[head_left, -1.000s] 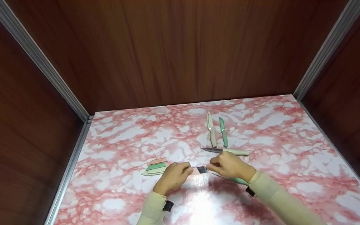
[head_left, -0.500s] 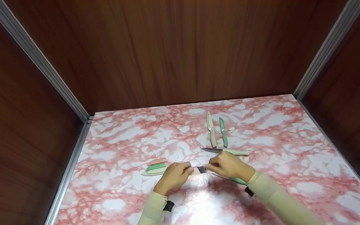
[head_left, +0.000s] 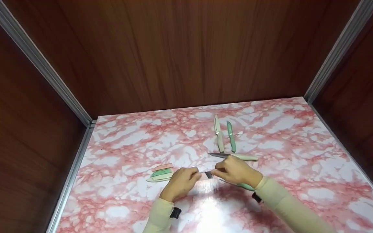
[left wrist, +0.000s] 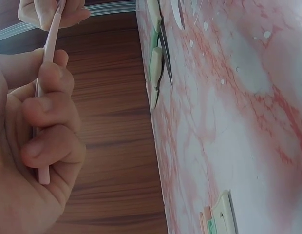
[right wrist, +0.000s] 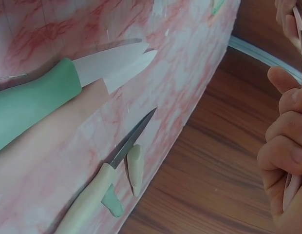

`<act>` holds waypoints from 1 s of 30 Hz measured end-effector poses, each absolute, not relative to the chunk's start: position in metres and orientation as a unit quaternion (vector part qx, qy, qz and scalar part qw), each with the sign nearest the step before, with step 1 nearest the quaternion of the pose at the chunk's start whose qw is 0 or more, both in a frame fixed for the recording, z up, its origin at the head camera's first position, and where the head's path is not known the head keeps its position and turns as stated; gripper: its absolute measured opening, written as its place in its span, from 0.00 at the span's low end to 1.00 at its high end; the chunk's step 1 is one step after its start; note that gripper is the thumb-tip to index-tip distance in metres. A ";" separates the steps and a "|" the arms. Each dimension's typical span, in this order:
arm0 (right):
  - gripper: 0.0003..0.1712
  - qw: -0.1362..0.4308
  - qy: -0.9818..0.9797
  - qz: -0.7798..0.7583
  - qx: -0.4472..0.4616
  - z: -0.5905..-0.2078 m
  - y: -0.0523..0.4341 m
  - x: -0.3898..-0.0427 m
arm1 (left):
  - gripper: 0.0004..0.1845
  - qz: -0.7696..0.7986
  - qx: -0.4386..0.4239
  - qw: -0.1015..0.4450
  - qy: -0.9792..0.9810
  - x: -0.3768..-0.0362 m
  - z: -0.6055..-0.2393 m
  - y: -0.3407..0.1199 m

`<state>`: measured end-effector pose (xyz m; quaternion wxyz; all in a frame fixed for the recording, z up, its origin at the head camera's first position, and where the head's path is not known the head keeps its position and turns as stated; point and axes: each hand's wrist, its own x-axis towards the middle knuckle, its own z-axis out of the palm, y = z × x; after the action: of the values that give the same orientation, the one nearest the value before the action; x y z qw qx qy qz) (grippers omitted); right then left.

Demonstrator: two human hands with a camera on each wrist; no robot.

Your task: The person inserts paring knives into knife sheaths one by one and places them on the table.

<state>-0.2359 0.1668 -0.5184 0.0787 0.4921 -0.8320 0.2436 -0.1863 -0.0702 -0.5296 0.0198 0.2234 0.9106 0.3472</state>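
My left hand (head_left: 181, 183) curls its fingers round a pale pink blade cover (left wrist: 49, 46). Opposite it, my right hand (head_left: 236, 170) grips a knife with a pinkish handle (right wrist: 290, 195), mostly hidden by the fingers. A short dark strip of blade (head_left: 209, 175) shows between the two hands, in line with the cover. Under the right forearm lies a green-handled knife (right wrist: 39, 105) with its blade bare. A pinkish-handled knife (right wrist: 58, 124) lies beside it. Just beyond the right hand is a cream-handled knife (head_left: 243, 157) with a dark blade.
Farther back, a beige-handled knife (head_left: 219, 136) and a green knife (head_left: 231, 137) lie with covered blades. Pink, green (head_left: 161, 172) and cream (head_left: 154, 179) blade covers lie left of the left hand. Brown wood panels (head_left: 186, 55) enclose the pink marbled table (head_left: 118, 194).
My right hand has shifted slightly left toward my left hand, and a little less of the dark blade shows between them. The left hand has barely moved.
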 end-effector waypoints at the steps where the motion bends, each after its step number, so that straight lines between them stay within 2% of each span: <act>1: 0.23 0.079 -0.833 0.242 0.491 -0.518 0.167 -0.236 | 0.16 0.347 0.223 0.019 0.911 -0.186 -0.529 -0.070; 30: 0.24 0.088 -0.841 0.227 0.483 -0.517 0.161 -0.236 | 0.15 0.353 0.231 0.029 0.906 -0.187 -0.528 -0.067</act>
<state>-0.2358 0.1607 -0.5172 0.0882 0.4828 -0.8411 0.2273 -0.1870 -0.0670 -0.5281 0.0287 0.2307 0.9062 0.3533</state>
